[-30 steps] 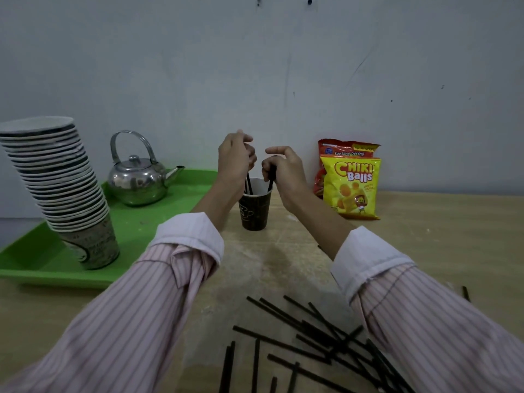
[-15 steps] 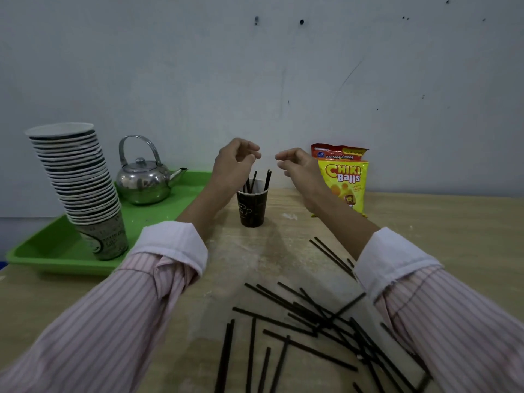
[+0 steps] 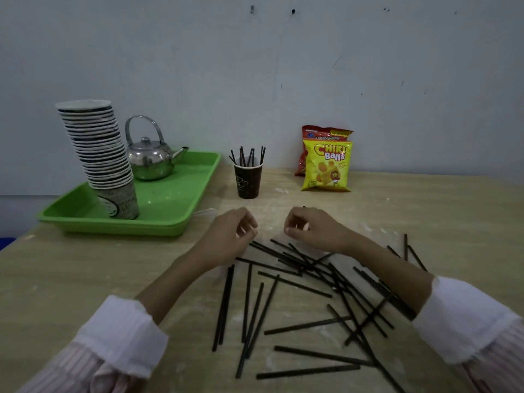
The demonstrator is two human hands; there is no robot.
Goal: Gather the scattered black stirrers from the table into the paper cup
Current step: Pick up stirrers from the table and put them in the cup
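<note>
While a stack of paper cups (image 3: 99, 160) leans on the green tray (image 3: 158, 219) at the far left, with a steel kettle (image 3: 150, 160) just behind it on the same tray, the dark paper cup (image 3: 248, 181) stands upright on the wooden table (image 3: 71, 276) just right of the tray's corner, several black stirrers poking up out of its mouth. Nearer the camera, the left hand (image 3: 226, 239) is held low over the table, its fingers (image 3: 249, 226) curled loosely inward with nothing between them; the upper ends of the scattered stirrers (image 3: 295, 282) lie just below and to the right of those fingertips, whether touching them or not cannot be told. Beside it, a small gap away, the right hand (image 3: 314, 231) is likewise curled with thumb and forefinger drawn close, and no stirrer can be seen in its grasp; the heap's far tips reach right under its palm and wrist. Most of the stirrers lie criss-crossed flat on the table between the two forearms, running under the right forearm towards the near edge, well apart from the cup. Behind and to the right, two snack bags (image 3: 326, 163) lean against the wall
</note>
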